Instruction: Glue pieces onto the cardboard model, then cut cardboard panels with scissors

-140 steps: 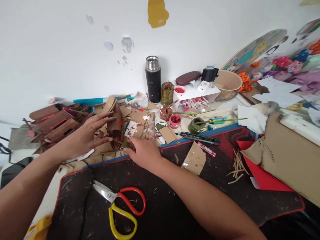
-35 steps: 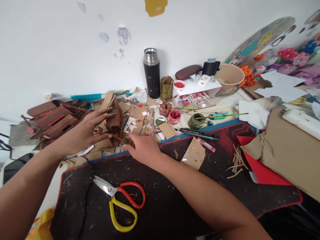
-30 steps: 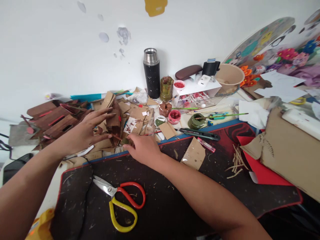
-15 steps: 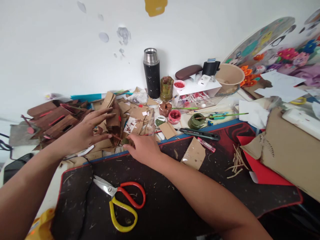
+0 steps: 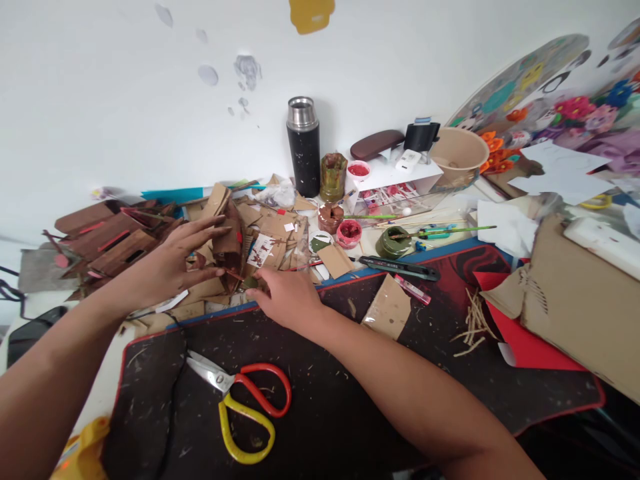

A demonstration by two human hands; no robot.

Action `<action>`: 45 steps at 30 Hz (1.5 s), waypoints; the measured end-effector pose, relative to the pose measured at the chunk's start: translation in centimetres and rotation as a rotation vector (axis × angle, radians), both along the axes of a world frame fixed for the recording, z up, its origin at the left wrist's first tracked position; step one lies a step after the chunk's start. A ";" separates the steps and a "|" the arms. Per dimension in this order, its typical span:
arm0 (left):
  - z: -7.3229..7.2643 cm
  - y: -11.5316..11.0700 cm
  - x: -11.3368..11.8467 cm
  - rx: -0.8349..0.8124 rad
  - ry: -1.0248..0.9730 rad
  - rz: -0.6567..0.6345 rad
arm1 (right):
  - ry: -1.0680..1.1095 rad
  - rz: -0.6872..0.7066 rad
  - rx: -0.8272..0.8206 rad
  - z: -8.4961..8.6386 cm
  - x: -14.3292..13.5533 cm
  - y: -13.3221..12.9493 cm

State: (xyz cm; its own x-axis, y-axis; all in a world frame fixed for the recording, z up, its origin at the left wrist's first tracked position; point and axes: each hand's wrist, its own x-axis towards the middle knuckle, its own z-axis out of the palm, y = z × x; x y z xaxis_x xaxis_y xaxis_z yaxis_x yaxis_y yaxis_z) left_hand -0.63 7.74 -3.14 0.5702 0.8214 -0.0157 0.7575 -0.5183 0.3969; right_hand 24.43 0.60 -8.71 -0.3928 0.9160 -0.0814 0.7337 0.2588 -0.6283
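Note:
My left hand (image 5: 167, 263) reaches over the pile at the back left, its fingers stretched out and apart. Its fingertips are beside a brown-painted cardboard model (image 5: 227, 243) with a small red patch; whether they touch it I cannot tell. My right hand (image 5: 293, 299) is at the pile's front edge with thumb and fingers curled together. A small dark green piece (image 5: 249, 283) shows at its fingertips, but the grip itself is hidden. Large scissors (image 5: 225, 382) with one red and one yellow handle lie partly spread on the dark mat (image 5: 320, 413) in front.
Cardboard scraps (image 5: 295, 230) surround the models. A black flask (image 5: 304, 150) stands against the wall, near red paint (image 5: 349, 233) and green paint (image 5: 393, 243) pots. A utility knife (image 5: 399, 268) lies along the mat's back edge. A cardboard box (image 5: 590, 287) stands right; a black cord (image 5: 173, 400) crosses the mat.

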 end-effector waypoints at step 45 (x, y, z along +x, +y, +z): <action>-1.2 0.3 -0.8 0.077 0.031 -0.035 | 0.024 0.004 0.004 -0.1 0.0 -0.1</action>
